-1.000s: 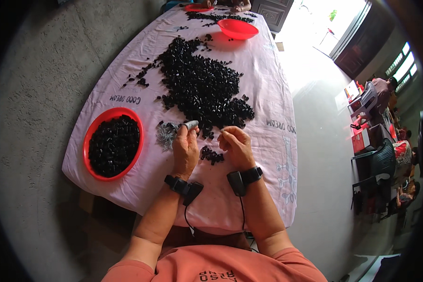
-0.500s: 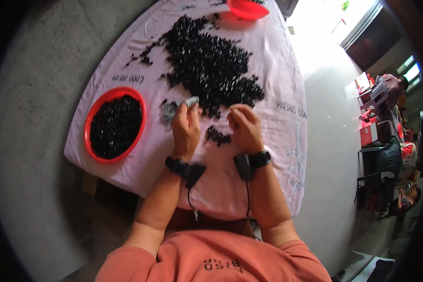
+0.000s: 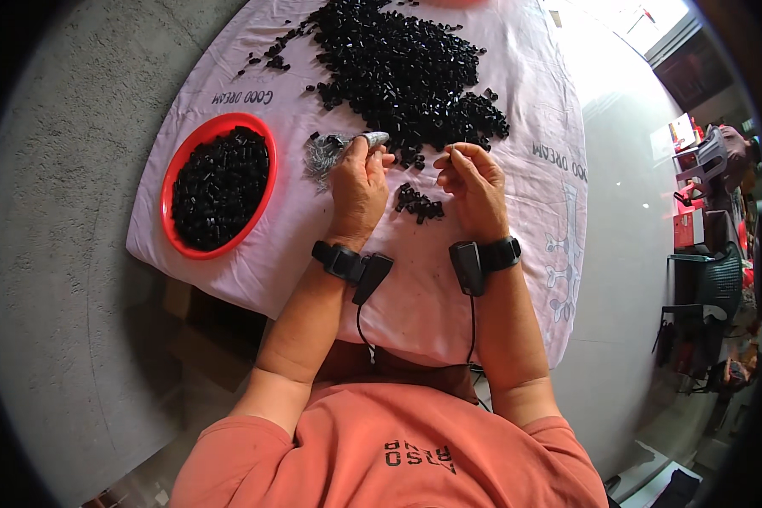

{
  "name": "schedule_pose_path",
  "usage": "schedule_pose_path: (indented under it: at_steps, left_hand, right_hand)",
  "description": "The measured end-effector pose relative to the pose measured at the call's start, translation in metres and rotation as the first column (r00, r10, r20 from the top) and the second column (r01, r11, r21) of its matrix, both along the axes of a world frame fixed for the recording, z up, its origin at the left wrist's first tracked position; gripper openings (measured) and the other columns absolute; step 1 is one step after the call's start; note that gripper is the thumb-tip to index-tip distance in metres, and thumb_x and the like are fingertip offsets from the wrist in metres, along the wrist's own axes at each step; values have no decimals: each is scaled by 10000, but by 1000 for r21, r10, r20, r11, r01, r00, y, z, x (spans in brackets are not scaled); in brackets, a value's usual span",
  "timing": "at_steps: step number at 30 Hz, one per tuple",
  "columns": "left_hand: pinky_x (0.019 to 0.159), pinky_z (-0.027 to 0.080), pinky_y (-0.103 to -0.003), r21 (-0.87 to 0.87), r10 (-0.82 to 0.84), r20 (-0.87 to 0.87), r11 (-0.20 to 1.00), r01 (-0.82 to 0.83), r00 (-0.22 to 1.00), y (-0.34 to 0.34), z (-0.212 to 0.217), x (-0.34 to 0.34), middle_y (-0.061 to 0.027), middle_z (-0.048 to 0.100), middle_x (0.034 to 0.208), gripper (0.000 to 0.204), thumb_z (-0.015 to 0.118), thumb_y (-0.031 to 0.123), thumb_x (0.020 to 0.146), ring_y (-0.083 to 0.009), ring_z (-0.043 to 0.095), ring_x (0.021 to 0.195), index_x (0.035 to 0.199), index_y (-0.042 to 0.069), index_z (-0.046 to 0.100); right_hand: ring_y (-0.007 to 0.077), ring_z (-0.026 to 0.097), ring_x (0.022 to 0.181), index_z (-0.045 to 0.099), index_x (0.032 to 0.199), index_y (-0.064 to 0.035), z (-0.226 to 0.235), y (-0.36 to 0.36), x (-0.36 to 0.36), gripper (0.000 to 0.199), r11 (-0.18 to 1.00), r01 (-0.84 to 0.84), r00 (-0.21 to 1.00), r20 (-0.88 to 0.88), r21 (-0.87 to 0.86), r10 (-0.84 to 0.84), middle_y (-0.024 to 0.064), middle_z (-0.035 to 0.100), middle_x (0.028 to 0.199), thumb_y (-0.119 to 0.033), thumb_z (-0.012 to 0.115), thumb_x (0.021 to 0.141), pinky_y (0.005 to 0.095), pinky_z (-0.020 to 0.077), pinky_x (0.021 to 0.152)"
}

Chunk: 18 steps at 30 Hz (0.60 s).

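Both hands [image 3: 360, 182] [image 3: 474, 182] slid nearer one red bowl [image 3: 178, 182] — two wristbands [image 3: 339, 258].

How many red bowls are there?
1: the red bowl, full of small black pieces, sits on the cloth left of the left hand. Others may lie beyond the picture's edge.

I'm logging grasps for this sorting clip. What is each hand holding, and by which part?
The left hand pinches a small silvery piece at its near end. The right hand has fingertips pinched together; anything between them is too small to tell.
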State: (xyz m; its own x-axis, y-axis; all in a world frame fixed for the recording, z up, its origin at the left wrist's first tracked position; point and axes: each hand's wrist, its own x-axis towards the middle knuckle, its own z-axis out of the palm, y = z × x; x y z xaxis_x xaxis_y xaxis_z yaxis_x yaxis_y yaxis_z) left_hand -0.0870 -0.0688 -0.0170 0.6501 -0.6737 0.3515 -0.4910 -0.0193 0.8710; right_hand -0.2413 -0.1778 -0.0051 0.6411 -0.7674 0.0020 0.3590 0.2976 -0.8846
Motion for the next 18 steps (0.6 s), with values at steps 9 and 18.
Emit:
schedule_pose_path:
  at_steps: [9,18]
  left_hand:
    - [735,587,-317,-16,1,145,1000,1,989,0,3,-1,-126,700,968,150,558,-27,960,-212,735,847,1086,-27,640]
    - [712,605,-317,-70,-9,203,997,24,979,-2,0,3,-139,695,1007,161,535,-50,963,-211,732,901,1075,-29,649]
  right_hand:
    - [110,655,692,655,1071,-46,-4,-1,0,144,1000,-1,1000,-16,-26,0,76,719,883,-170,609,1015,215,496,614]
    - [97,635,681,653,1068,-42,-3,-1,0,149,999,-18,999,-44,-50,16,67,710,872,-173,596,1025,212,485,610]
